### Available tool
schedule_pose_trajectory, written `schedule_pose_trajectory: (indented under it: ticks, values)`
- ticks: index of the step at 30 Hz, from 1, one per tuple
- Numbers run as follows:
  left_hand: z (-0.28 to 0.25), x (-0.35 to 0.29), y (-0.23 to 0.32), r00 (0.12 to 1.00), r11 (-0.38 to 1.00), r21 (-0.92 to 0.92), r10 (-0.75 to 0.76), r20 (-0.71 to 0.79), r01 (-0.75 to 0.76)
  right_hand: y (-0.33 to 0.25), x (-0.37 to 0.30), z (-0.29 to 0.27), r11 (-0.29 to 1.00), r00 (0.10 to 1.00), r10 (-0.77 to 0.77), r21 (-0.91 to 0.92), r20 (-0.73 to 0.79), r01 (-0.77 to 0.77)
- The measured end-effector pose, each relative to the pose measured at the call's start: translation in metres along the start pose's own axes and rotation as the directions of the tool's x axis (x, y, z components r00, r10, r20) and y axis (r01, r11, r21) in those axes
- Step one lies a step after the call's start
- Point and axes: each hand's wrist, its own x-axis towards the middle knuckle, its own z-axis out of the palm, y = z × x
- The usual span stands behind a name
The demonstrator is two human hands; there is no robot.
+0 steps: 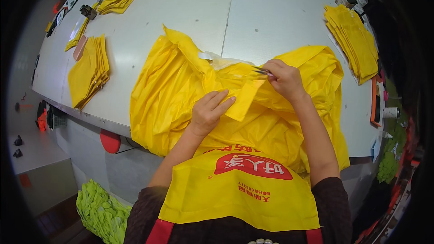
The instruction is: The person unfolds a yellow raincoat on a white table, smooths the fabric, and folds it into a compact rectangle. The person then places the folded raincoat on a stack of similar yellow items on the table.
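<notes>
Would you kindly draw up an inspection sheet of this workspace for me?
Surface: pale grey table, with a seam.
Work items: bunched yellow fabric; small snips.
Clutter: folded yellow stack at left; similar stack at right; small dark object, far left.
Hands: left hand on the fabric, grip unclear; right hand holds the snips.
Cables: thin dark line by the red disc, unclear whether a cable.
Surroundings: bright green heap, lower left.
</notes>
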Motion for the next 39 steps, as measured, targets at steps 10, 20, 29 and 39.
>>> schedule_pose_trajectory:
  ticks: [10, 20, 29, 39]
  values:
    - [0.0, 0.004, -0.001, 0.992, 0.997, 0.05, 0.068, -0.108, -0.063, -0.01, -0.047, -0.015, 0.984, 0.971, 0.08, 0.176, -0.227, -0.04]
    - [-0.036, -0.029, -0.025, 0.939, 0.941, 0.182, -0.314, 0.144, 0.287, -0.015, -0.09, -0.041, 0.936, 0.927, 0.353, 0.061, -0.128, -0.348]
    - [-0.152, -0.216, -0.153, 0.331, 0.377, 0.499, -0.926, 0.181, 0.78, 0.093, -0.239, -0.128, 0.406, 0.386, 0.875, 0.009, -0.293, -0.914]
    - [-0.081, -0.183, 0.008, 0.298, -0.018, -0.621, -0.866, 0.402, 0.783, 0.015, -0.268, -0.012, 0.39, 0.422, 0.907, 0.402, -0.01, -0.828]
